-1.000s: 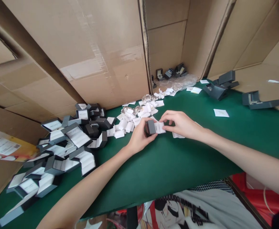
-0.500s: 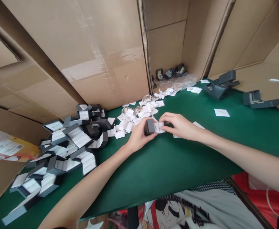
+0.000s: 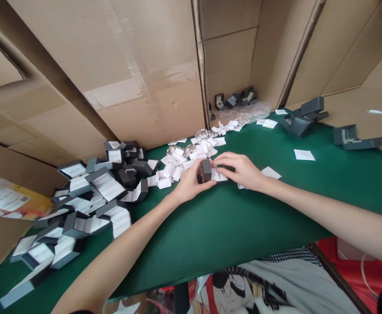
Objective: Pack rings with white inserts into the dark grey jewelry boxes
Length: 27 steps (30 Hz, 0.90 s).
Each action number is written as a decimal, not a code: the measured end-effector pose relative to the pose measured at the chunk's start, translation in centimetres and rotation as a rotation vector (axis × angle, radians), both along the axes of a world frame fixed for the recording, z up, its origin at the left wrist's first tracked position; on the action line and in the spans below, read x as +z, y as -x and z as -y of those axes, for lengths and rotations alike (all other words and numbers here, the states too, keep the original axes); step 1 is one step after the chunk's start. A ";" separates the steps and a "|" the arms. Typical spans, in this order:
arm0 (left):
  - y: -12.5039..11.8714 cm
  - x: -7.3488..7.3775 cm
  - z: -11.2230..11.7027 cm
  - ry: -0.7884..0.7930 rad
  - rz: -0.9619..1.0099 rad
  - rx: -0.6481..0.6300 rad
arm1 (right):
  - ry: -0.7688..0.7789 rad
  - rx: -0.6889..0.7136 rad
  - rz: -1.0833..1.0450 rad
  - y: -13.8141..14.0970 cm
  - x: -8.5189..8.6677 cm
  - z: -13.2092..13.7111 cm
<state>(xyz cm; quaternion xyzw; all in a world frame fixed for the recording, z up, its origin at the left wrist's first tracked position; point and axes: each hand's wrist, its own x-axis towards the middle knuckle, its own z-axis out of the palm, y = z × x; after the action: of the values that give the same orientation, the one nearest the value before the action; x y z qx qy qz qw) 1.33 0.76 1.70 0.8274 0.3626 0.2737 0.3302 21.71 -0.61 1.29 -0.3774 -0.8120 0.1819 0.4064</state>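
Observation:
My left hand (image 3: pixel 191 181) is closed around a small dark grey gift box (image 3: pixel 206 170), thumb in front and fingers behind. The box lies open, and its white-lined half (image 3: pixel 219 175) points to the right. Over that lining is my right hand (image 3: pixel 238 169), thumb and forefinger pinched close together at the box's inside; whatever is between the fingertips is too small to make out. Directly behind the hands lies a heap of small white folded card pieces (image 3: pixel 178 159). A loose white slip (image 3: pixel 271 172) rests beside my right wrist.
Many open grey boxes with white linings (image 3: pixel 107 185) are piled on the green table (image 3: pixel 210 235) at the left. More grey boxes (image 3: pixel 297 124) lie at the right, and some stand by clear plastic (image 3: pixel 250 113). Cardboard walls (image 3: pixel 155 87) enclose the back.
My right hand has shifted slightly left, its fingertips moving further into the open box. More of the white lining shows. My left hand keeps hold of the box.

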 end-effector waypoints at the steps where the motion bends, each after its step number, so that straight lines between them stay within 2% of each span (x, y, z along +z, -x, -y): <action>1: 0.0 -0.1 0.1 -0.001 0.002 -0.002 | -0.028 0.017 0.014 0.2 0.0 0.1; 8: 0.0 -0.2 0.6 -0.048 -0.003 -0.012 | -0.037 -0.084 0.041 0.7 -0.2 0.4; 15: -0.1 0.1 0.4 -0.105 -0.042 0.001 | 0.228 -0.183 -0.033 0.9 -0.2 -0.2; 22: -0.1 0.0 0.6 -0.108 -0.049 0.010 | 0.481 -0.068 -0.151 0.4 -0.5 -0.9; 27: 0.0 -0.4 0.3 -0.075 -0.014 0.000 | 0.508 0.012 -0.201 0.4 -0.8 -1.7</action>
<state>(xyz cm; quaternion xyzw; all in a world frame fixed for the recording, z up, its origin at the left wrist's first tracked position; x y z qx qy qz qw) 1.37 0.44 1.29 0.8412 0.3541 0.2815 0.2963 21.27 1.09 0.45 -0.4427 -0.6980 0.4186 0.3763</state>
